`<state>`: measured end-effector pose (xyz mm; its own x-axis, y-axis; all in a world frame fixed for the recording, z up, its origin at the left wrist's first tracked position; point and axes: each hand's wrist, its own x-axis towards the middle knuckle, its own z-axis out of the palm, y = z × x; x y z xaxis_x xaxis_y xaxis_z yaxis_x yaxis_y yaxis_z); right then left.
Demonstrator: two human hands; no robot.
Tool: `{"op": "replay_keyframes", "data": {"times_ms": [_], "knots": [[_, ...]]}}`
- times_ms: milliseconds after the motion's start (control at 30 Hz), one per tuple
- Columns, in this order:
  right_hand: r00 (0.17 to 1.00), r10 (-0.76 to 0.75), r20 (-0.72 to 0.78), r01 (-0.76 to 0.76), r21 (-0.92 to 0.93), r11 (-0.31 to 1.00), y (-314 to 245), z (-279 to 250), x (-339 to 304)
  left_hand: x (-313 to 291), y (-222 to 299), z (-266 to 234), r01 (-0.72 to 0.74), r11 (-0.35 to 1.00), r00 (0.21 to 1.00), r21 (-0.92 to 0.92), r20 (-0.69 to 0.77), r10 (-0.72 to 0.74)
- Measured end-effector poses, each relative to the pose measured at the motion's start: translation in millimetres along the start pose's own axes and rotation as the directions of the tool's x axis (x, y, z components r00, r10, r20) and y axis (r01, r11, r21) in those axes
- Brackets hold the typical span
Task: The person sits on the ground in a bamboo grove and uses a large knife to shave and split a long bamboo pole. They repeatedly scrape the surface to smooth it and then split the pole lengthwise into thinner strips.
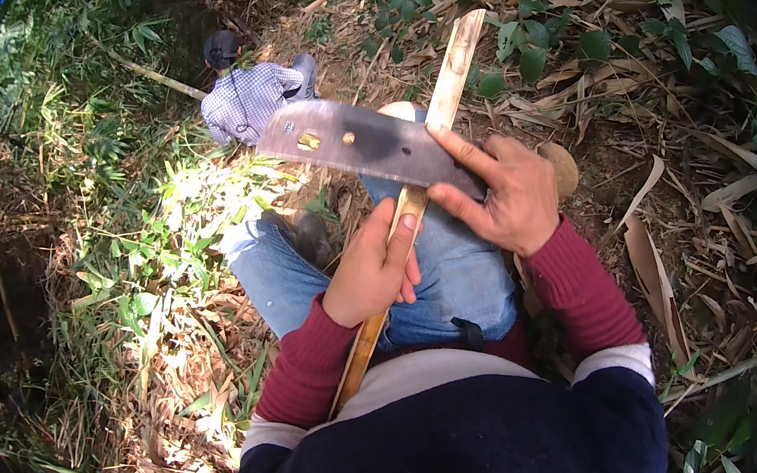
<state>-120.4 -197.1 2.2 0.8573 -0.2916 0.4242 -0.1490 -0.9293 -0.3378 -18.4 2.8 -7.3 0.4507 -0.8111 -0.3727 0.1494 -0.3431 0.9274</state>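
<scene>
A long split bamboo strip runs from my lap up and away over my knees. My left hand is wrapped around the strip's lower part, thumb along it. My right hand grips a broad grey machete blade near its handle end. The blade lies crosswise over the strip, with its tip to the left. I sit on a slope in blue jeans and a sweater with maroon sleeves.
Another person in a checked shirt and dark cap crouches downhill, behind the blade tip. Dry bamboo leaves and husks cover the ground at right. Green undergrowth fills the left, with sunlit patches.
</scene>
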Motion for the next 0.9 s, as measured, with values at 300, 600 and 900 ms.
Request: {"op": "replay_keyframes", "data": {"times_ms": [300, 600, 900], "knots": [[0.991, 0.071, -0.117, -0.092, -0.182, 0.979, 33, 3, 26, -1, 5, 5, -0.006, 0.999, 0.999, 0.044, -0.031, 0.008], [0.995, -0.084, 0.044, 0.085, -0.010, 0.996, -16, -5, -18, -1, -13, 2, -0.068, 0.997, 0.998, 0.041, -0.008, 0.068], [0.982, 0.159, -0.104, -0.178, -0.213, 0.961, 64, 0, 67, -1, 6, 7, -0.011, 0.998, 0.998, 0.064, -0.058, 0.014]]}}
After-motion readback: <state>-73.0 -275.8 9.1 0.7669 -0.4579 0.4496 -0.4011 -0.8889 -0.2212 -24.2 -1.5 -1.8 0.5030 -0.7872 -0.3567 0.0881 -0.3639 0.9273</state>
